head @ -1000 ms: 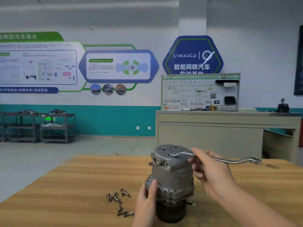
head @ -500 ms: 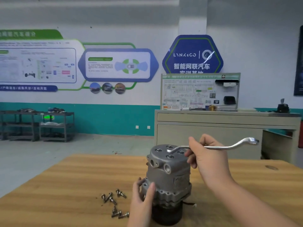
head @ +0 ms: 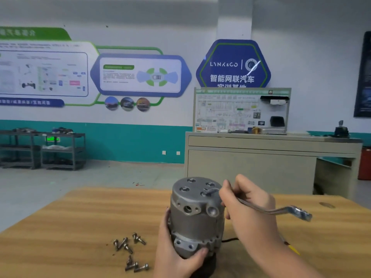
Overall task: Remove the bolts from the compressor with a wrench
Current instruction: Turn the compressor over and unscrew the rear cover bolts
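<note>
The grey metal compressor [head: 195, 215] stands upright on the wooden bench [head: 70, 227], near its front edge. The left hand [head: 176, 255] wraps round the lower part of the housing, thumb across the front flange, fingers curled behind it. The right hand [head: 249, 205] has its grip closed on the shank of a double-ended offset ring wrench [head: 259, 207]; one ring end sits on top of the compressor over a bolt position at the right side of the cap, though the blur leaves it unclear whether the ring is fully seated on a bolt head. The other ring end points out to the right, above the bench. Several recessed bolt positions show on the cap. Loose bolts [head: 130, 251] lie scattered on the bench just left of the compressor, in two small clusters.
</note>
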